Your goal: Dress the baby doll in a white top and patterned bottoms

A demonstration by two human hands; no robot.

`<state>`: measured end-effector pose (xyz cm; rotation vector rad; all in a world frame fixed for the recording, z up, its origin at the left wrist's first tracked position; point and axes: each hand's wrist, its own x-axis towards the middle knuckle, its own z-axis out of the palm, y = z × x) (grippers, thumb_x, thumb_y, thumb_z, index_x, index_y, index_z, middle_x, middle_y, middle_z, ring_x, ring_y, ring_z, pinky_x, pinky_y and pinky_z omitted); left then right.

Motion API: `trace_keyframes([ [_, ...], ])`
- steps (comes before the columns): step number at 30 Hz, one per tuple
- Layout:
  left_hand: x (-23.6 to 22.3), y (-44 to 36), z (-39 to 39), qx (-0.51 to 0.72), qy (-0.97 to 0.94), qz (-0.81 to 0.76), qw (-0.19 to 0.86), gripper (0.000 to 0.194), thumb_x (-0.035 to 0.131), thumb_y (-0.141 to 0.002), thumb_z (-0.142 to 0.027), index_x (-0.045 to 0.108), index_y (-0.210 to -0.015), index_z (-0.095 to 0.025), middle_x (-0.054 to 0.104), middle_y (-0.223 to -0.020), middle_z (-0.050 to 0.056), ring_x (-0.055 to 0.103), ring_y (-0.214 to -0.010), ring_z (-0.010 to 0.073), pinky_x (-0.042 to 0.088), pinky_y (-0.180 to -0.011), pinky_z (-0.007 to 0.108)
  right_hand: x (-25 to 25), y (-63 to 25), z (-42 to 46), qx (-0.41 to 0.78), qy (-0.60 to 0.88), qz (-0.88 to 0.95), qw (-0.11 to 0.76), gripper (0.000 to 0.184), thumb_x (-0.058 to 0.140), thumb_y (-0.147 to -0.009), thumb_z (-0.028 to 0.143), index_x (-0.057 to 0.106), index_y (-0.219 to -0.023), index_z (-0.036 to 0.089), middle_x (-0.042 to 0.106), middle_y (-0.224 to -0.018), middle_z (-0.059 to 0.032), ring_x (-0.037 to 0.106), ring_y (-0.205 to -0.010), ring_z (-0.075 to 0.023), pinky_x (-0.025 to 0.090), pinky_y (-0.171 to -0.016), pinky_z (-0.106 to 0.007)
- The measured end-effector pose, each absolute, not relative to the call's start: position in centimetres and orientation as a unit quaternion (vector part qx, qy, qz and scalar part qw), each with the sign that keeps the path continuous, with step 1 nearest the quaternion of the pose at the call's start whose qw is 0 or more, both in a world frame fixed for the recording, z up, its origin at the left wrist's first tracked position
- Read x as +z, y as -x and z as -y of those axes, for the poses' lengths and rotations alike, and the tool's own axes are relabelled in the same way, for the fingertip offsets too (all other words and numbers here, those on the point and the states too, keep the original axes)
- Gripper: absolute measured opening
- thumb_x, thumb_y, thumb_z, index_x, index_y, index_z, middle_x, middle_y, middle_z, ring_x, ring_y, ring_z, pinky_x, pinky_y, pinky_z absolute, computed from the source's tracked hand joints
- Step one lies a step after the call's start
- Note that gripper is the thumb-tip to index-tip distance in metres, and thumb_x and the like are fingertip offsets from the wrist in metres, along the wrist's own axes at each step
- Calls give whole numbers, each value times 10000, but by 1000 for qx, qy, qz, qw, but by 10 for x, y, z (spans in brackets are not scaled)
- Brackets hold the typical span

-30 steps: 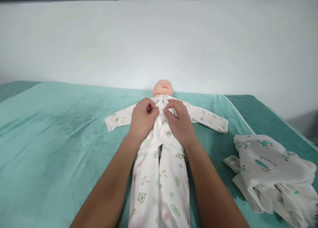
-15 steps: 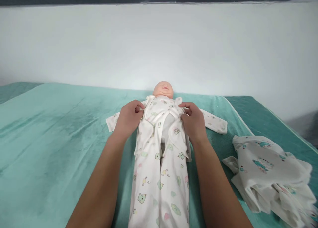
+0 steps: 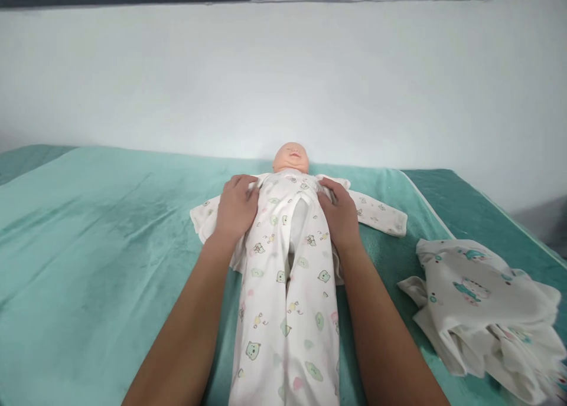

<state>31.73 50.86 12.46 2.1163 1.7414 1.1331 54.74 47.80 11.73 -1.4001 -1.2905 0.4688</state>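
Observation:
A baby doll (image 3: 291,157) lies on its back, head toward the wall. Its white printed pants (image 3: 287,311) reach up to the chest and have a split at the crotch, where a plain pale patch shows. Under it spreads a white printed baby shirt (image 3: 380,214), sleeves out to both sides and front panels laid outward. My left hand (image 3: 238,206) rests with extended fingers on the shirt along the doll's side, at the left. On the opposite side, my right hand (image 3: 339,212) lies against shirt and pants, fingers loosely bent and thumb apart. Cloth under both palms is hidden.
A crumpled pile of white printed baby clothes (image 3: 482,311) lies at the right. Everything rests on a teal plush blanket (image 3: 110,264), with a darker teal strip (image 3: 487,223) along the right. A white wall (image 3: 283,75) rises behind the doll's head.
Both hands have let go of the shirt's front panels, which lay folded over the pants. The panels now lie out to the sides, and my fingers have flattened onto the doll's flanks.

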Motion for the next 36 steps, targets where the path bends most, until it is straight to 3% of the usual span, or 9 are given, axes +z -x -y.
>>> trace_keyframes([
  [5,116,-318,-519,362,-720,-580,120,347,492,-940,-324,655,-1240,-263,631,-1338,62,533,-1284,277,410,-1119,450,116,-545,-479,208,583,567,544,332,522,-867,285,685,-1152,236,697,-1249,-69,615,-1172,-244,458,-1067,-458],
  [14,114,-320,-526,267,-688,-673,46,436,372,-944,-225,617,-1302,-271,665,-1294,105,577,-1229,338,414,-1043,523,108,-557,-497,55,650,645,399,667,409,-711,39,686,-1263,290,677,-1332,-24,510,-1328,-290,269,-1167,-554],
  [21,109,-308,-528,287,-651,-702,38,507,330,-913,-143,627,-1280,-326,663,-1272,71,635,-1073,298,459,-880,446,112,-591,-513,34,739,588,327,547,434,-723,61,798,-1092,237,770,-1065,-91,646,-1104,-306,389,-1058,-485],
  [25,106,-310,-530,316,-656,-685,28,481,384,-846,-82,695,-1120,-325,638,-1300,27,629,-1085,263,467,-871,407,111,-605,-516,42,762,543,349,488,440,-693,83,807,-976,235,779,-965,-67,675,-984,-285,446,-984,-457],
  [29,107,-313,-532,329,-680,-654,45,475,399,-817,-65,709,-1089,-302,613,-1343,20,597,-1177,262,477,-941,425,113,-584,-515,-36,682,607,407,448,420,-755,96,777,-995,222,760,-1049,-72,626,-1116,-287,352,-1118,-520],
  [33,110,-315,-531,273,-696,-662,62,425,436,-865,-157,690,-1180,-286,631,-1335,70,564,-1232,323,428,-1051,519,117,-559,-513,60,554,685,469,386,428,-861,174,732,-1093,232,733,-1155,-58,632,-1116,-241,467,-1023,-427],
  [36,110,-317,-529,220,-706,-671,51,462,455,-873,-175,628,-1287,-289,595,-1394,98,514,-1292,363,304,-1141,637,119,-554,-514,123,542,690,464,336,441,-929,267,714,-1122,236,725,-1184,-50,638,-1103,-231,471,-1007,-408],
])
